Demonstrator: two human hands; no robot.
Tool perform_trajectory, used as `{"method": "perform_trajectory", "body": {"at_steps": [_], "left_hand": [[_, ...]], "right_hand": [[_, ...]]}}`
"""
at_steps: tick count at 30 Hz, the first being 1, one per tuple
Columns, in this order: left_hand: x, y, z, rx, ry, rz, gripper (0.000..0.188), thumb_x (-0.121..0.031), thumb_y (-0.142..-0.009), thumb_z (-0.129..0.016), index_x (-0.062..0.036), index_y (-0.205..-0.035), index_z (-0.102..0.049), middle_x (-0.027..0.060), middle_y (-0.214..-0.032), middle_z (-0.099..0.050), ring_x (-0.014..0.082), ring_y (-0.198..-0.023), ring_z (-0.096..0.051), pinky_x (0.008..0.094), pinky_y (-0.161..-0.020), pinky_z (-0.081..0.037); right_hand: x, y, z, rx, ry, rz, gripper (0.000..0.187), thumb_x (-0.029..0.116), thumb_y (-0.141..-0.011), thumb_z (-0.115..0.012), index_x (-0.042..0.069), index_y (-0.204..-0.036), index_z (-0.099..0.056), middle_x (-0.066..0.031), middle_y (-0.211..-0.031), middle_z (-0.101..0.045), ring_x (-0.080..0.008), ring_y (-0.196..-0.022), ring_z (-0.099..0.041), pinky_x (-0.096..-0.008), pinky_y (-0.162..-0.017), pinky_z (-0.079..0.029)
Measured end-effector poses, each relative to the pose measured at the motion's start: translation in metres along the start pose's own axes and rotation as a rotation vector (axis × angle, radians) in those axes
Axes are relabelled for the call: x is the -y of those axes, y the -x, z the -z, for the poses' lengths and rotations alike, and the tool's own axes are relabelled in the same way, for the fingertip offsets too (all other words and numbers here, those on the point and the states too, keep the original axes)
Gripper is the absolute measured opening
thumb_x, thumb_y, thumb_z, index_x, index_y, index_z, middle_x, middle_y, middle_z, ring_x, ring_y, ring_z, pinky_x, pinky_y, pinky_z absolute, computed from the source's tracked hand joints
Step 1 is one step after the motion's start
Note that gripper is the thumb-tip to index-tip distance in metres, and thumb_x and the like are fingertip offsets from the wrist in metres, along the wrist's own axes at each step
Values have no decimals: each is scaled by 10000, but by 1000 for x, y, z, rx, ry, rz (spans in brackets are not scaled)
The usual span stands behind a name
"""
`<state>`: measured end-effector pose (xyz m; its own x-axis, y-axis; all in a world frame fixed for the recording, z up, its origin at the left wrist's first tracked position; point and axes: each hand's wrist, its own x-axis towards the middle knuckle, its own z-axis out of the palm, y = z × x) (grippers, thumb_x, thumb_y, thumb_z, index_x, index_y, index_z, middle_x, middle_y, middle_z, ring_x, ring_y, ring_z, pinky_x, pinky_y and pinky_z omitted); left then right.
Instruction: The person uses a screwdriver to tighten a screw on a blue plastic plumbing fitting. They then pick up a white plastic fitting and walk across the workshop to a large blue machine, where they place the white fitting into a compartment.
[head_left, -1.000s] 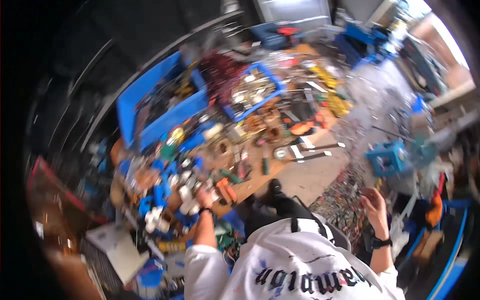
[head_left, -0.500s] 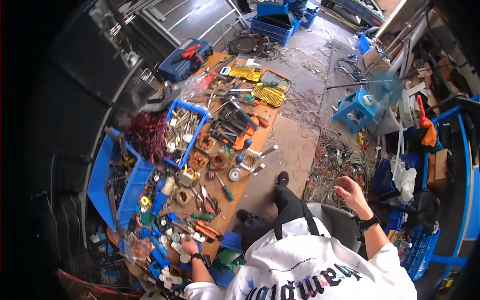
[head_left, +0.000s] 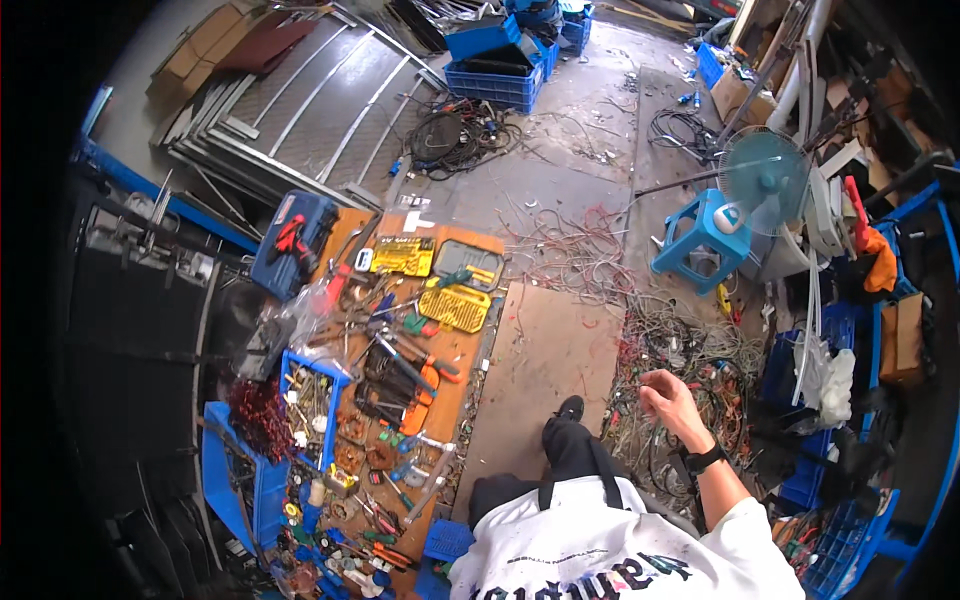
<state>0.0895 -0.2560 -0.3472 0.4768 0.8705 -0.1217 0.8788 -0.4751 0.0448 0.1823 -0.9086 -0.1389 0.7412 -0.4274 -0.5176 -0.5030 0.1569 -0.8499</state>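
My right hand (head_left: pixel 672 408), a dark band on its wrist, hovers in the air above a tangle of loose wires (head_left: pixel 700 490) on the floor. Its fingers are loosely bent and apart, with nothing seen in them. My left hand is out of sight. Left of my legs stands a wooden work table (head_left: pixel 462 350) crowded with tools. On it lie a yellow bit case (head_left: pixel 455 308), orange-handled pliers (head_left: pixel 420 400), a blue tray (head_left: pixel 345 382) of small metal parts, and rusty motor parts (head_left: pixel 350 458).
A blue tool case (head_left: pixel 275 262) with a red drill (head_left: pixel 290 235) on it sits at the table's far end. A blue stool (head_left: pixel 705 245) and a fan (head_left: pixel 765 178) stand at right. Blue crates (head_left: pixel 500 90) are at the back; thin wires (head_left: pixel 580 250) litter the floor.
The view has swung, so the table sits lower and further left. My left hand, earlier among small parts at the table's near end, has gone out of view. My right hand stays raised.
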Motion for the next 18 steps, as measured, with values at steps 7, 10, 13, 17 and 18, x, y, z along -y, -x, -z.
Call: {"method": "perform_trajectory", "body": {"at_steps": [7,10,13,17,18], "left_hand": [[-170,138,-48,429,151,-197,313,-286,-900,-582,22,-953,-608,249,-867,-647,378,-783,-626,430,-660,-509],[-246,175,-78,622,216,-181,310,-285,-898,-582,20,-953,-606,246,-856,-646,377,-768,-624,432,-651,-508],[-316,211,-100,787,263,-119,308,-284,-896,-582,18,-952,-604,243,-845,-644,375,-754,-622,433,-642,-507],[-425,243,-132,964,345,-7,304,-283,-894,-583,15,-951,-602,239,-830,-642,373,-735,-619,436,-629,-507],[-451,248,-136,1002,368,23,303,-283,-893,-583,14,-951,-601,238,-826,-642,373,-730,-618,436,-626,-507]], "right_hand": [[75,-110,60,156,-95,-81,215,108,-915,-608,-15,-1089,-572,-20,-823,-603,-75,-662,-533,-243,-602,-460],[109,-182,83,126,-90,-86,234,178,-943,-582,-2,-1092,-576,-11,-749,-595,-90,-624,-552,-242,-592,-467],[108,-255,128,92,-89,-201,224,229,-954,-576,35,-1065,-591,-12,-778,-599,-112,-665,-596,-263,-604,-498],[97,-323,190,37,-209,-337,185,239,-938,-608,58,-976,-597,-5,-780,-583,-116,-634,-568,-270,-602,-496],[100,-333,202,-13,-191,-340,201,230,-916,-622,40,-974,-595,-42,-758,-609,-127,-602,-575,-269,-540,-460]]}}
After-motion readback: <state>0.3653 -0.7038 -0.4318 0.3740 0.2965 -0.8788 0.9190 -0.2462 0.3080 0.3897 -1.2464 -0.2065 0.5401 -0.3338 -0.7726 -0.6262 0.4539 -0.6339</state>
